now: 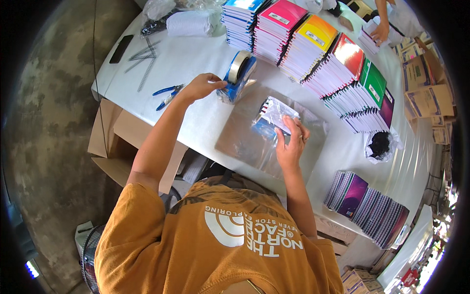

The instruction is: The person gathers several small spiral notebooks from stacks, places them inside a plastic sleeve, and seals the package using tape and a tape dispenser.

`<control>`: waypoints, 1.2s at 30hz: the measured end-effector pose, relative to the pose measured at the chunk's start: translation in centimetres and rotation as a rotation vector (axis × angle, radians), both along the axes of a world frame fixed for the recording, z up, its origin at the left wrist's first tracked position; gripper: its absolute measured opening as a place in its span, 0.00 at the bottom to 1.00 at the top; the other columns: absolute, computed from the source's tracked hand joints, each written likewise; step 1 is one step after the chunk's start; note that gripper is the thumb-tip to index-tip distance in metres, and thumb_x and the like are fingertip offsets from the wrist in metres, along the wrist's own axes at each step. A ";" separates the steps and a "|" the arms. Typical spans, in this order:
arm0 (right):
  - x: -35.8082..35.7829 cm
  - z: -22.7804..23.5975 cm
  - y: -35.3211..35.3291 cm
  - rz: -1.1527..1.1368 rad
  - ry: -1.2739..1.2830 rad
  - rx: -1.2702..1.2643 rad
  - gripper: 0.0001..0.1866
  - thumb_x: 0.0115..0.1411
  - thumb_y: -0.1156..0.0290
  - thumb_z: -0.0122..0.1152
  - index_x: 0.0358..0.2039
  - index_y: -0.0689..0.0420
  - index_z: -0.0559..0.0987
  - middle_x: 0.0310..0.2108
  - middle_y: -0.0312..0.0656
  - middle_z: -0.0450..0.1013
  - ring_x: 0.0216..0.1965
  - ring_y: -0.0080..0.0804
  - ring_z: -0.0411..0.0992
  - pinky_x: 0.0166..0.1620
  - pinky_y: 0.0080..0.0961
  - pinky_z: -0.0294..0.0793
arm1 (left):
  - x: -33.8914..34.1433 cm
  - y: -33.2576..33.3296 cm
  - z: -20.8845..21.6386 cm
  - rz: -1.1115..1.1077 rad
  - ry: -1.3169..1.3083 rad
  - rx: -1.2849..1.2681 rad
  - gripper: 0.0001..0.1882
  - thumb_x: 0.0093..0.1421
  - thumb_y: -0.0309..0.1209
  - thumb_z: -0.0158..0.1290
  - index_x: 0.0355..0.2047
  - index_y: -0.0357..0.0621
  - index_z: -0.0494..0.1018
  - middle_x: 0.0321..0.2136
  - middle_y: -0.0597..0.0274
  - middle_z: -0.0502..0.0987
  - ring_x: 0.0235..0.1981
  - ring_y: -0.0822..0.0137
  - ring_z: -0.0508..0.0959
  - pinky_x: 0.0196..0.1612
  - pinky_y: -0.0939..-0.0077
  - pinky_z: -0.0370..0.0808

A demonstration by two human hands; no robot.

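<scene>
My left hand (203, 87) reaches to a blue tape dispenser (235, 83) carrying a wide roll of clear tape (239, 66). Its fingers are pinched together at the dispenser's near left side; whether a strip of tape is between them is too small to tell. My right hand (293, 139) grips a bundle of notebooks in clear plastic (279, 111), fingers on top and thumb at the near edge. White pages, dark binding and a blue cover show through the film. Beneath the bundle lies a pile of clear plastic sheets or bags (245, 132).
Tall stacks of spiral notebooks (313, 33) in several colours line the far side. Blue-handled pliers (169, 95), loose spiral coils (143, 61) and a phone (121, 49) lie at left. Purple notebooks (357, 196) stand at right. Another person's hand (380, 34) touches notebooks at far right.
</scene>
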State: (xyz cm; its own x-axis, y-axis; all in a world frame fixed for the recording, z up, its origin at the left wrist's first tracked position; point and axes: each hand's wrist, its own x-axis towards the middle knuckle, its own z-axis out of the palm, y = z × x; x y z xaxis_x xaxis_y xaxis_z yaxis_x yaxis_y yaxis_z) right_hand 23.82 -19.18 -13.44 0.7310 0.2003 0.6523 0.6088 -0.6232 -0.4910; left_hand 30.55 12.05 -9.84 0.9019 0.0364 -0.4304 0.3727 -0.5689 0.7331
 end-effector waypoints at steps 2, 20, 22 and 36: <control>0.1 0.0 0.1 0.005 -0.002 0.012 0.27 0.48 0.75 0.66 0.50 0.51 0.70 0.45 0.32 0.73 0.51 0.34 0.66 0.53 0.32 0.57 | 0.8 -0.1 0.2 -0.118 0.009 -0.022 0.24 0.56 0.45 0.53 0.44 0.39 0.75 0.42 0.54 0.76 0.46 0.61 0.72 0.47 0.68 0.69; 0.4 -0.2 -0.1 0.021 -0.032 0.032 0.27 0.49 0.74 0.66 0.50 0.50 0.69 0.46 0.32 0.73 0.50 0.35 0.67 0.52 0.34 0.57 | -0.1 -0.6 4.4 0.055 0.262 -0.227 0.26 0.53 0.36 0.57 0.52 0.43 0.68 0.34 0.68 0.79 0.32 0.75 0.75 0.34 0.79 0.64; 0.4 -0.2 -0.2 0.020 -0.038 0.032 0.27 0.49 0.75 0.66 0.51 0.50 0.69 0.46 0.32 0.73 0.50 0.34 0.67 0.52 0.34 0.57 | -1.2 -0.8 4.0 0.124 0.276 -0.270 0.25 0.52 0.36 0.59 0.50 0.41 0.70 0.32 0.71 0.78 0.24 0.79 0.68 0.27 0.84 0.62; 0.5 0.0 -0.2 0.033 -0.019 0.023 0.27 0.49 0.74 0.65 0.51 0.49 0.68 0.47 0.32 0.73 0.51 0.35 0.66 0.52 0.33 0.55 | -4.9 0.1 -0.9 0.279 0.486 -0.664 0.11 0.56 0.36 0.58 0.38 0.48 0.75 0.29 0.74 0.72 0.17 0.86 0.61 0.16 0.92 0.52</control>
